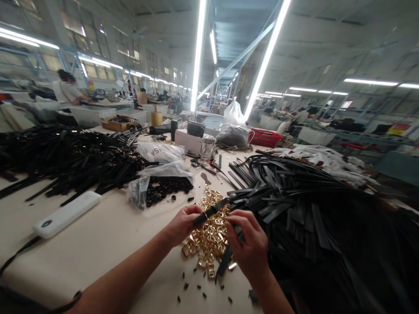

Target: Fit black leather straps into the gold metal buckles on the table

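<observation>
My left hand (183, 225) pinches one end of a black strap (211, 211) above a heap of gold metal buckles (209, 237) on the table. My right hand (248, 244) is closed on the same strap further along, its lower end hanging down past the buckles. Both hands are held close together just left of a big pile of black straps (294, 196). Small black bits (196, 285) lie scattered on the tabletop below my hands.
A clear bag of small black parts (160, 185) lies beyond my hands. A large heap of black straps (65, 157) covers the left of the table (98, 235), with a white power bank (67, 213) near it. Boxes, a glass jar (207, 148), a red basket (264, 137) stand further back; people work at distant benches.
</observation>
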`<state>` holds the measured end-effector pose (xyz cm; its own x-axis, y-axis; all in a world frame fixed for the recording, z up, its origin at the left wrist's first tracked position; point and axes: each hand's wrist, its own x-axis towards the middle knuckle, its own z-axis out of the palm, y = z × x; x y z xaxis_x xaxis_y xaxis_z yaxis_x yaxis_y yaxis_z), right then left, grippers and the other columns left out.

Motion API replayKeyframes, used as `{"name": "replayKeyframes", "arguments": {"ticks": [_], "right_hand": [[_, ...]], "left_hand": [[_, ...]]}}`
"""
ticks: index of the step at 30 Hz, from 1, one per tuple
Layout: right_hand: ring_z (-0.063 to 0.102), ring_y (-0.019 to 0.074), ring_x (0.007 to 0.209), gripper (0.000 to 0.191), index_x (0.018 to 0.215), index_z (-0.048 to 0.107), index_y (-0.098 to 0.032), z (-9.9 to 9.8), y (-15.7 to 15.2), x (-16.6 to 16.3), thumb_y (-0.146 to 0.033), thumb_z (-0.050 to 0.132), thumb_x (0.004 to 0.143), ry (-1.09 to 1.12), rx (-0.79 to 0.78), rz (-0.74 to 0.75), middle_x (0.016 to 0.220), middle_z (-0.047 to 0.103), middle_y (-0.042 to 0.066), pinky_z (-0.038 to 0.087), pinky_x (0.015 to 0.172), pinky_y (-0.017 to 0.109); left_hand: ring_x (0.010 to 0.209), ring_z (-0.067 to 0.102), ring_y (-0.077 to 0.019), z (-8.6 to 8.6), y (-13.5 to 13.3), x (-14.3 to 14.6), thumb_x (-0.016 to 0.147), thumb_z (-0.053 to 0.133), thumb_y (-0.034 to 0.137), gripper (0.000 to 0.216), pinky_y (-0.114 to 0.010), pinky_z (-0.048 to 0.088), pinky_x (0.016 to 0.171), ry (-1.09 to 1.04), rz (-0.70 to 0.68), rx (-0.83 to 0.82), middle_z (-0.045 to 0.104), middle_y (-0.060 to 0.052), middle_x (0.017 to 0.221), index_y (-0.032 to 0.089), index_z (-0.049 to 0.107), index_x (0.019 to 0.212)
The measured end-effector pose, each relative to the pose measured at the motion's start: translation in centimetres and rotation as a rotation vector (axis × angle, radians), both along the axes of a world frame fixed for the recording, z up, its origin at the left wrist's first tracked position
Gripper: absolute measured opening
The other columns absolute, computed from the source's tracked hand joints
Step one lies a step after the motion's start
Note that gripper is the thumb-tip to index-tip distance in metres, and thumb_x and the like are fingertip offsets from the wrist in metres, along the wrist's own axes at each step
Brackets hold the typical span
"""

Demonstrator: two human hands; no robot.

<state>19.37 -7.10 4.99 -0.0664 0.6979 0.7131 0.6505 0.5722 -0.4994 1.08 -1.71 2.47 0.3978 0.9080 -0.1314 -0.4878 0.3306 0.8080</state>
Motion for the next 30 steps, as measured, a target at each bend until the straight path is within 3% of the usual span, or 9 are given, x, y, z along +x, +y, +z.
{"name": "replayKeyframes", "arguments": {"ticks": [3,5,11,17,24,30], "right_hand": [[0.061,0.0228,0.095,0.023,0.104,0.065,-0.023,-0.9,0.5,-0.9,-0.028,0.064,0.082,-0.027,-0.26,0.12,0.103,0.064,0.008,0.048,0.083,0.033],[0.06,0.0232,0.098,0.026,0.108,0.065,-0.024,-1.6,0.8,-1.5,-0.03,0.063,0.083,0.034,-0.337,0.152,0.106,0.064,0.008,0.048,0.084,0.032],[0.059,0.0228,0.101,0.023,0.105,0.069,-0.024,-2.5,1.0,-2.3,-0.032,0.061,0.085,0.33,-0.389,0.198,0.107,0.066,0.006,0.046,0.09,0.032],[0.059,0.025,0.102,0.028,0.107,0.069,-0.023,-3.1,1.3,-2.5,-0.037,0.061,0.085,0.451,-0.446,0.207,0.109,0.066,0.007,0.044,0.091,0.035],[0.063,0.0242,0.091,0.031,0.098,0.073,-0.02,-4.3,1.9,-2.8,-0.044,0.067,0.079,0.853,-0.707,0.318,0.094,0.072,0.006,0.046,0.086,0.035],[0.065,0.0239,0.084,0.03,0.091,0.074,-0.019,-4.5,2.2,-2.2,-0.042,0.074,0.072,0.954,-0.724,0.289,0.087,0.073,0.006,0.048,0.079,0.033]], "left_hand": [[0.047,0.045,-0.0044,-0.4,-0.2,0.6,0.057,0.08,0.021,0.02,-0.016,0.032,0.047,-0.012,0.018,-0.022,0.056,0.003,0.054,0.013,0.065,0.066],[0.05,0.047,-0.005,-0.7,-0.4,1.0,0.059,0.08,0.022,0.019,-0.016,0.034,0.049,-0.001,0.017,-0.025,0.06,0.002,0.058,0.013,0.066,0.068],[0.054,0.051,-0.0068,-1.3,-0.7,1.3,0.059,0.081,0.026,0.023,-0.018,0.038,0.054,0.063,0.005,-0.004,0.061,0.0,0.062,0.013,0.069,0.073],[0.054,0.048,-0.008,-1.1,-1.0,1.7,0.062,0.079,0.032,0.023,-0.02,0.036,0.053,0.224,0.035,0.133,0.058,0.0,0.059,0.011,0.071,0.069],[0.053,0.045,-0.0074,-1.2,-1.1,2.1,0.064,0.077,0.035,0.023,-0.02,0.034,0.05,0.281,0.054,0.225,0.063,-0.003,0.067,0.013,0.073,0.065],[0.053,0.049,-0.0083,-1.9,-0.2,1.5,0.066,0.074,0.039,0.029,-0.022,0.04,0.053,0.374,-0.065,0.284,0.063,-0.002,0.064,0.012,0.073,0.074]]}}
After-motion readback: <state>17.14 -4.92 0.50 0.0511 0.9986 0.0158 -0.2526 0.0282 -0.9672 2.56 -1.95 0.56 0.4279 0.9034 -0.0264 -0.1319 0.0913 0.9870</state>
